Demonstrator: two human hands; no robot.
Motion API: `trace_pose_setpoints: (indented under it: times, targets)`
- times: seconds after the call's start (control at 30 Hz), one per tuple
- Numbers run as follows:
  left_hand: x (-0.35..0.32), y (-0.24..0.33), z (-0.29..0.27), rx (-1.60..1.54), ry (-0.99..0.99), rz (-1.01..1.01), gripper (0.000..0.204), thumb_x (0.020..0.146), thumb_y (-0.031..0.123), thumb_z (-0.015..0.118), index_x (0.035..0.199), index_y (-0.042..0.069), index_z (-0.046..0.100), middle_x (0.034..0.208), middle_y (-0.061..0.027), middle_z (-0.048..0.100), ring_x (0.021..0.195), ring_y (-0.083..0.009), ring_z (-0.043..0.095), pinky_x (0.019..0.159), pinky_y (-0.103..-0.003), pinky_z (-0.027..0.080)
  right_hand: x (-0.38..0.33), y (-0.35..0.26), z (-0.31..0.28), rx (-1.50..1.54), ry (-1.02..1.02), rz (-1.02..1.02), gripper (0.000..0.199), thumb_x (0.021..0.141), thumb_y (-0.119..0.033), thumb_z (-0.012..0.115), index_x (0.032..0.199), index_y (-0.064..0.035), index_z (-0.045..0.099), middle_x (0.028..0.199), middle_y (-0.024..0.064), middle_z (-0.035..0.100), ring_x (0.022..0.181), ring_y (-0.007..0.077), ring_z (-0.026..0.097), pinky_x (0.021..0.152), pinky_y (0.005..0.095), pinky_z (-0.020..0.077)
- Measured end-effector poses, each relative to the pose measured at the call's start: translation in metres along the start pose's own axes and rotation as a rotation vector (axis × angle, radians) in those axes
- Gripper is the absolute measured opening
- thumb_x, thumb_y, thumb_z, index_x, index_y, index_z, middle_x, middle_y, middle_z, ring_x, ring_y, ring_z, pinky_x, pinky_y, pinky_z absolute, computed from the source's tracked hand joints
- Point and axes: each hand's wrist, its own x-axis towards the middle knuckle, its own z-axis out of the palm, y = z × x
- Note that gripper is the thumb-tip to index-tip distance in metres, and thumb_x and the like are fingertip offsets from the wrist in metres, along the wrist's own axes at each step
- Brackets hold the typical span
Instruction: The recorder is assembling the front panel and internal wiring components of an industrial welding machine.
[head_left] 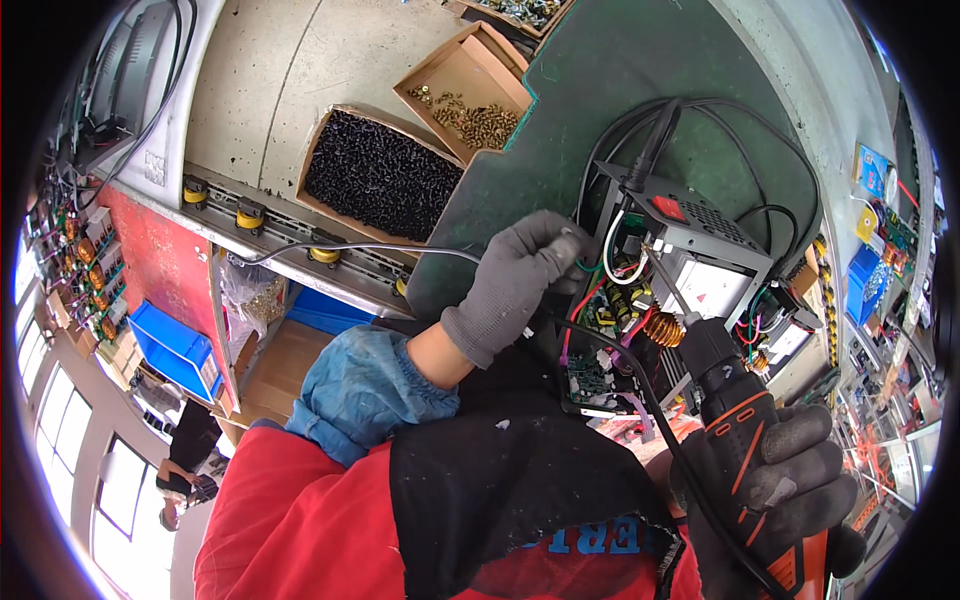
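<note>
My left hand (520, 275), in a grey glove, rests on the left edge of an open black electronics unit (690, 265) with circuit boards, coloured wires and a copper coil (662, 328) inside. My right hand (790, 480), in a dark glove, grips a black and orange power screwdriver (735, 400) whose tip points into the unit near the coil. A black cable runs from the tool down past my red and black sleeves. The unit sits on a green mat (600, 90).
A cardboard box of black screws (375, 175) and a box of brass-coloured screws (470, 110) lie beyond the mat on a grey bench. A roller rail (260, 220) runs along the bench edge. Blue bins (175, 345) stand lower left. Circuit boards crowd the right edge.
</note>
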Motion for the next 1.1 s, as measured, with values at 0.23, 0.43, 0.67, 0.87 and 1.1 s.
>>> trace_pose_setpoints:
  times: [0.23, 0.43, 0.67, 0.87, 1.1]
  targets:
    - [0.016, 0.026, -0.017, 0.127, 0.124, 0.291, 0.015, 0.096, 0.013, 0.050, 0.101, 0.005, 0.062, 0.068, 0.0015, 0.055, 0.060, -0.0064, 0.051, 0.054, -0.020, 0.042, 0.002, 0.003, -0.005, 0.012, 0.057, -0.080, 0.030, 0.089, -0.038, 0.055, 0.077, -0.0123, 0.048, 0.065, -0.0028, 0.047, 0.057, 0.0054, 0.043, 0.059, 0.0230, 0.0358]
    - [0.008, 0.018, -0.016, 0.206, 0.044, 0.143, 0.029, 0.093, 0.007, 0.052, 0.121, 0.002, 0.059, 0.083, -0.0009, 0.062, 0.067, -0.0073, 0.055, 0.062, -0.021, 0.047, 0.000, -0.009, -0.009, 0.093, 0.031, 0.064, 0.027, 0.093, -0.017, 0.053, 0.067, -0.0133, 0.043, 0.062, -0.0043, 0.046, 0.053, 0.0039, 0.038, 0.058, 0.0200, 0.0343]
    - [0.007, 0.008, -0.006, 0.187, 0.069, 0.072, 0.025, 0.087, -0.003, 0.056, 0.112, -0.002, 0.061, 0.086, -0.0040, 0.065, 0.068, -0.0086, 0.058, 0.063, -0.023, 0.050, -0.005, -0.003, -0.012, 0.074, 0.082, 0.037, 0.027, 0.090, -0.011, 0.054, 0.067, -0.0138, 0.040, 0.061, -0.0037, 0.044, 0.053, 0.0040, 0.038, 0.054, 0.0179, 0.0335]
    - [0.013, 0.006, 0.004, 0.347, 0.118, 0.153, 0.010, 0.080, -0.002, 0.063, 0.089, -0.002, 0.066, 0.076, -0.0051, 0.064, 0.065, -0.0092, 0.059, 0.061, -0.025, 0.050, -0.006, -0.001, -0.010, 0.092, 0.127, 0.056, 0.029, 0.088, -0.006, 0.054, 0.066, -0.0142, 0.037, 0.060, -0.0032, 0.043, 0.053, 0.0041, 0.037, 0.051, 0.0161, 0.0329]
    - [0.017, 0.005, 0.007, 0.616, 0.195, 0.363, 0.018, 0.074, 0.005, 0.068, 0.092, 0.002, 0.066, 0.075, -0.0108, 0.062, 0.071, -0.0201, 0.063, 0.065, -0.030, 0.050, -0.004, -0.012, -0.005, -0.028, 0.043, 0.221, 0.028, 0.088, -0.010, 0.058, 0.068, -0.0145, 0.038, 0.060, -0.0037, 0.044, 0.053, 0.0066, 0.038, 0.050, 0.0191, 0.0360]
